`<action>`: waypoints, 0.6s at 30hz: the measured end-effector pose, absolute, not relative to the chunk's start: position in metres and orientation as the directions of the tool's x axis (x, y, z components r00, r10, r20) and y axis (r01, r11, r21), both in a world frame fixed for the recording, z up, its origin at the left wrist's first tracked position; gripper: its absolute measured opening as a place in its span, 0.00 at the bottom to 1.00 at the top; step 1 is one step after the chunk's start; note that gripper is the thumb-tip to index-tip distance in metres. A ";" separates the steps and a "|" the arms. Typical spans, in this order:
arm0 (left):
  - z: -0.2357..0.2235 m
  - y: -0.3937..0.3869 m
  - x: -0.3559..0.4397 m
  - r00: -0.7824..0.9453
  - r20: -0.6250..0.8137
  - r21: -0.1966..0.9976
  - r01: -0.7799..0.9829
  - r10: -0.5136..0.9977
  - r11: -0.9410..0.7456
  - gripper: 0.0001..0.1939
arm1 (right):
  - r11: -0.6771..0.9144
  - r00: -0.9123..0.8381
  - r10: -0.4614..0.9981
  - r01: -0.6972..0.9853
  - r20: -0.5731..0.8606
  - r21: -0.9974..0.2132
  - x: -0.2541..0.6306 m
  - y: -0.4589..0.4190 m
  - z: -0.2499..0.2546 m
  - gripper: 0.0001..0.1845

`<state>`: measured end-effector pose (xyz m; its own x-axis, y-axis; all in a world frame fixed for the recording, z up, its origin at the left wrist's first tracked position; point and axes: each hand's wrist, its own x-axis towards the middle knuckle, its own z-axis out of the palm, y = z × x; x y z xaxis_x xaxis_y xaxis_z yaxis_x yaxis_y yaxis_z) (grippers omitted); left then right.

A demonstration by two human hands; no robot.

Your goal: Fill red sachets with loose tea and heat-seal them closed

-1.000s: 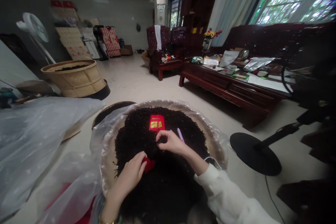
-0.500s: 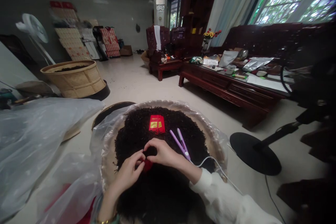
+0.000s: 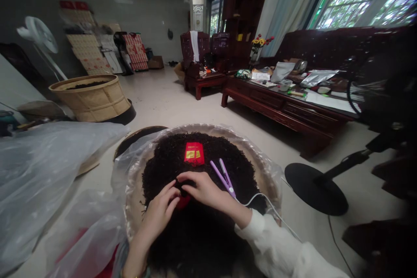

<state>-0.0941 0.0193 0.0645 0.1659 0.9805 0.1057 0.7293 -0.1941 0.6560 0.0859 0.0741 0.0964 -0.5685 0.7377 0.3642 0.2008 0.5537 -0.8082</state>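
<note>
My left hand (image 3: 161,208) and my right hand (image 3: 203,190) meet over a wide basket (image 3: 134,208) lined with clear plastic and heaped with dark dried leaves (image 3: 169,152). Fingers and thumbs on both hands are curled inward, with fingertips close together. Something dark shows between them, but I cannot tell it from the leaves behind. Just below the fingers is a red packet (image 3: 183,202), mostly hidden. Farther back on the heap lie red packets (image 3: 194,153) with gold labels. Right of them rests a purple hand-held sealer (image 3: 224,179), its jaws apart and its white cord trailing right.
A fan's round black base (image 3: 316,189) stands right of the basket. Behind it is a low dark wooden table (image 3: 270,100) covered with bags and papers. Plastic sheeting (image 3: 48,173) spreads at left, before another woven basket (image 3: 93,102). A white fan (image 3: 42,34) stands beyond.
Both hands stay over the heap with only small finger movements. The fingertips have shifted slightly up and left, and less of the red packet beneath shows. The view has turned a little.
</note>
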 end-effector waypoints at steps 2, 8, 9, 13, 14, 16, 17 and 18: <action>0.064 0.019 -0.094 0.160 0.113 0.629 0.753 0.981 -0.195 0.13 | 0.502 -0.494 0.789 0.174 0.366 -0.847 0.088 0.077 0.097 0.13; 0.064 0.018 -0.095 0.107 0.156 0.569 0.803 0.982 -0.178 0.12 | 0.575 -0.471 0.784 0.306 0.404 -0.759 0.096 0.078 0.101 0.09; 0.065 0.019 -0.094 0.101 0.180 0.555 0.811 0.979 -0.185 0.12 | 0.628 -0.523 0.744 0.336 0.416 -0.702 0.097 0.076 0.102 0.08; 0.070 0.019 -0.091 0.093 0.259 0.525 0.822 0.961 -0.221 0.13 | 0.791 -0.696 0.593 0.409 0.405 -0.455 0.092 0.066 0.103 0.10; 0.072 0.019 -0.090 0.088 0.268 0.532 0.817 0.959 -0.223 0.13 | 0.801 -0.714 0.585 0.435 0.384 -0.410 0.090 0.066 0.103 0.11; 0.076 0.019 -0.088 0.077 0.276 0.575 0.785 0.958 -0.229 0.13 | 0.796 -0.731 0.597 0.492 0.331 -0.352 0.088 0.067 0.102 0.12; 0.077 0.019 -0.087 0.078 0.276 0.609 0.757 0.958 -0.237 0.12 | 0.792 -0.739 0.603 0.509 0.300 -0.337 0.087 0.068 0.102 0.13; 0.078 0.019 -0.086 0.083 0.277 0.647 0.720 0.957 -0.250 0.12 | 0.790 -0.750 0.604 0.518 0.269 -0.329 0.087 0.070 0.101 0.13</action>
<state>-0.0857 0.0195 0.0782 0.0828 0.9573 0.2771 0.7204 -0.2497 0.6471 0.0868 0.0700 0.1007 -0.7498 0.6043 0.2693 0.5183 0.7896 -0.3286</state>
